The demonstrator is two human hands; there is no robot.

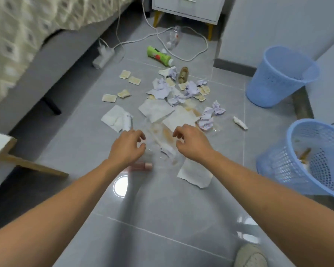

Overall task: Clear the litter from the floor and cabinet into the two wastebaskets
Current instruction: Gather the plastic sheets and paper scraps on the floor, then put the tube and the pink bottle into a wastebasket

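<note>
Left hand (126,146) and right hand (191,140) hover side by side over the near end of the litter, fingers (141,134) loosely curled, holding nothing; whether they touch the clear plastic sheet (158,135) under them, can't tell, blur. Just beneath: stained napkins (179,117), a torn white paper (194,174) near right, a pink tube (143,166) by the left wrist. Farther out: crumpled lilac paper balls (175,93), tan sachets (109,97) scattered left and far, a small brown bottle (183,74), a green bottle (158,55), a clear bottle (173,38) far by the white cable (193,59). Near wastebasket (289,160) on the right has some scraps in it; far wastebasket (266,87) leans tilted, contents not visible. Cabinet (187,8) at far end, its top out of view. Progress: early, I'd judge. Most of the floor litter is not yet binned, and cabinet state is unknown.
</note>
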